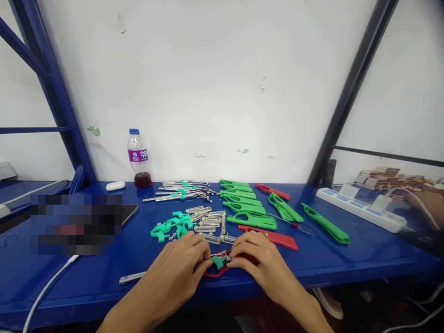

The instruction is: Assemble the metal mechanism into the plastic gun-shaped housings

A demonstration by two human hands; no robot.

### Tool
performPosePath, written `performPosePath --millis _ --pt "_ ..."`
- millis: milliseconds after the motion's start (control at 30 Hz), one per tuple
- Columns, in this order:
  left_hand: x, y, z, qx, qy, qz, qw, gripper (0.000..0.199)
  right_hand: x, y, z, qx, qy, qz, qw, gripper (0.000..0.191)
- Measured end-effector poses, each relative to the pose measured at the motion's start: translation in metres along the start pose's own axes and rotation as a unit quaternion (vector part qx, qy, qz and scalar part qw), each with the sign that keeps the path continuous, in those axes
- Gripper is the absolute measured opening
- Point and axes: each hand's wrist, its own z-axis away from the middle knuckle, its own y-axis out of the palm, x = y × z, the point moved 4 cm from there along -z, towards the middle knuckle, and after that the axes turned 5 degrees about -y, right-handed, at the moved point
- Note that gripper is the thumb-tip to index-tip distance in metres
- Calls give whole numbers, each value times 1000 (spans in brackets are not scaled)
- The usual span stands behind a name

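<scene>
At the table's near edge, both my hands are closed around a red lighter housing [215, 275], mostly hidden by my fingers. A teal trigger [218, 262] sits in its loop, with a small black part and a thin pale wire beside it. My left hand [185, 261] pinches at the left end, thumb touching the trigger. From the right, my right hand [262, 259] grips the housing, its thumb and forefinger tips at the black part. Just beyond lie loose teal triggers [182, 224] and clear fuel tanks [210, 224].
Metal lighter tubes [183, 189] lie at the back. Green housings [253, 219], a red housing [280, 239] and a screwdriver [303, 228] are to the right. A bottle [138, 159], phone [129, 213], power strip [360, 210] and blue rack posts [57, 88] stand around. Another person's hand [426, 203] shows far right.
</scene>
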Motion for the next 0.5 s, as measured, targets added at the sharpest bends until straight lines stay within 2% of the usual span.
performPosePath --millis 367,500 --pt "0 4 -4 -35 42 -21 998 18 -1 2 0 0 4 -22 1000 11" --pt "2 5 -5 -33 61 -20 997 26 -2 2 1 -5 6 -14 1000 8"
